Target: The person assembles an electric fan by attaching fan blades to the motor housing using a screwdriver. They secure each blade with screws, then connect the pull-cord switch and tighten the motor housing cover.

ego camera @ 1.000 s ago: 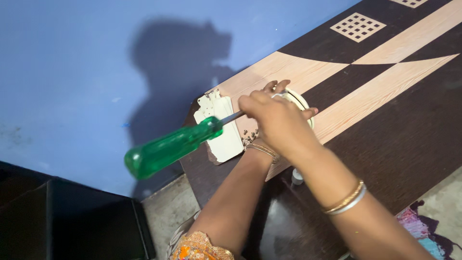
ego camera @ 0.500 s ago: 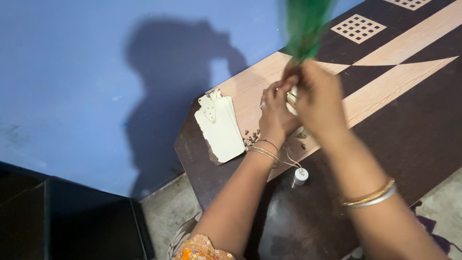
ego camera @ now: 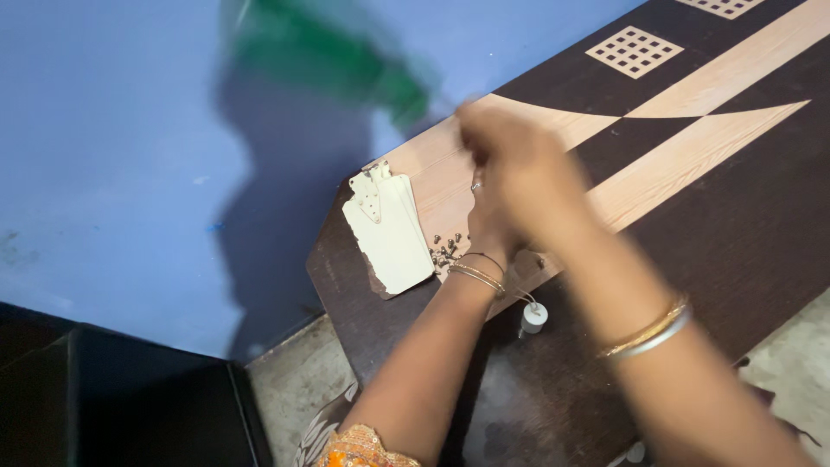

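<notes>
One green-handled screwdriver [ego camera: 333, 65], blurred, juts over the table's [ego camera: 718, 216] far-left edge, gripped in the closed right hand [ego camera: 519, 169]. The left hand [ego camera: 484, 227] lies beneath it, its fingers hidden. Nearby: one cream plate [ego camera: 389, 232], several loose screws [ego camera: 445, 251], one white cap [ego camera: 533, 316].

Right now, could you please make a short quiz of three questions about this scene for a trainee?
1. True or false: the right hand holds a red hammer.
2. The cream plate lies where? A) on the floor B) on the table, near its corner
3. What small things lie between the cream plate and the left hand?

Key: 1 false, it holds the blurred green-handled screwdriver. 2 B. 3 loose screws.
</notes>
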